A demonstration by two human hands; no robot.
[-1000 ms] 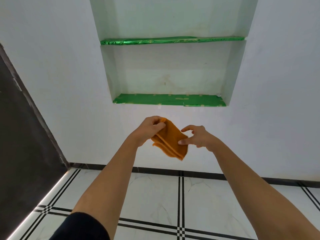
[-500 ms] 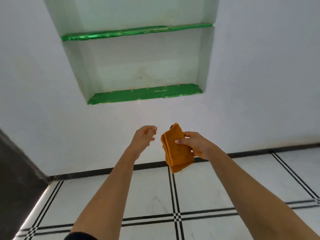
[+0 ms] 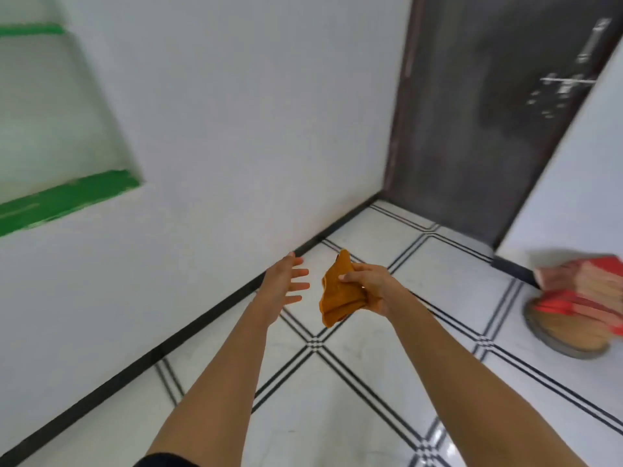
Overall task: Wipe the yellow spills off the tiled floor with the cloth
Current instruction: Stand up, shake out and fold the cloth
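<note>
Cam panned, R hand [image 3: 369,285] grips folded cloth [image 3: 338,293]

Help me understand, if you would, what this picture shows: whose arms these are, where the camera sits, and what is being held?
There is no machine here. These are a person's two bare arms, and the camera is worn on that person's head, looking forward and down, so the arms reach into the picture from the bottom edge. The right hand grips a folded orange cloth. The left hand is open with spread fingers; it holds nothing and is beside the cloth, not touching it. Below them is a white tiled floor with black lines. On it at the right lies a red and tan thing, too blurred to name. A dark door stands in the corner, and a green-edged niche is set in the wall at the left.
</note>
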